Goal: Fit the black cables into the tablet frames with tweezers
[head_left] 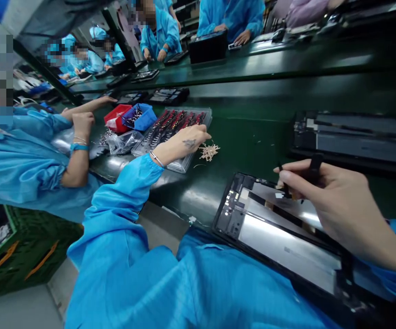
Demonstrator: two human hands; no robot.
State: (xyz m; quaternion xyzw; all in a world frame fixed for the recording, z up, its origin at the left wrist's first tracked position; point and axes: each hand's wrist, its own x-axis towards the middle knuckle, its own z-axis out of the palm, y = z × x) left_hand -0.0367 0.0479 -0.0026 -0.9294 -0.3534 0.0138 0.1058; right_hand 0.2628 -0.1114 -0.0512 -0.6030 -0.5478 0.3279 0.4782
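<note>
Over tablet frame [280,242], right grip [341,205] pinching tool [312,167]

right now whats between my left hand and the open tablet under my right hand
Head view: between the left hand and the open tablet, only bare green bench and a small tan scrap pile.

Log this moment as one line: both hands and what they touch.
left hand: reaching over parts tray | right hand: holding black tool over open tablet frame | surface: green bench

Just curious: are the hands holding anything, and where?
Right hand pinches a slim black tool near its lower end; left hand seemingly holds nothing.
</note>
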